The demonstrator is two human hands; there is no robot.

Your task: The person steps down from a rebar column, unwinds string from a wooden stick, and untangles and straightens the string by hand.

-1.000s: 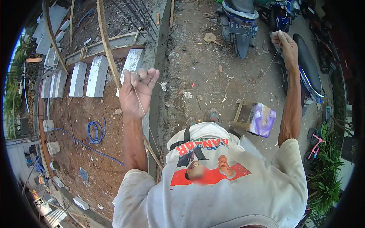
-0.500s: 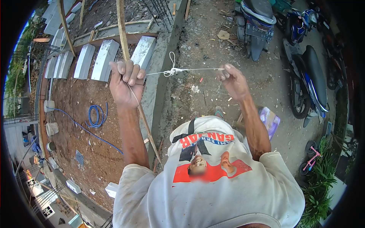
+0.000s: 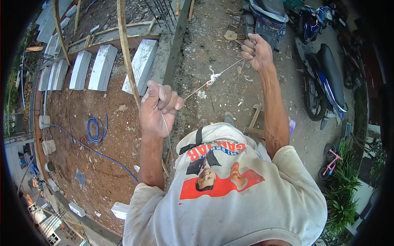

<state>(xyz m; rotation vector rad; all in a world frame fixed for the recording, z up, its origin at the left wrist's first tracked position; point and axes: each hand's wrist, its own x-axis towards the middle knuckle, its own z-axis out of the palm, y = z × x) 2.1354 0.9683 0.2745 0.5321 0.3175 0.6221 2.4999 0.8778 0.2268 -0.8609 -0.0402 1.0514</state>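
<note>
A thin white string runs taut and slanting between my two hands, with a tangled knot (image 3: 212,78) in it, nearer my right hand. My left hand (image 3: 159,107) is closed round the string at the lower left, and a loose length hangs from it past the wrist towards my shirt. Higher up and to the right, my right hand (image 3: 257,52) pinches the string's other end in curled fingers. Both hands are raised in front of my white printed shirt (image 3: 246,205).
White blocks (image 3: 102,67) lie in a row on the soil at left, beside a wooden pole (image 3: 128,53). A coiled blue hose (image 3: 95,130) is below them. Motorbikes (image 3: 328,74) stand at right, and a stool (image 3: 255,123) is partly behind my right forearm.
Since half a second ago, my right hand has risen and my left hand has moved down and right, so the string now slants. A second ago my right hand was farther right.
</note>
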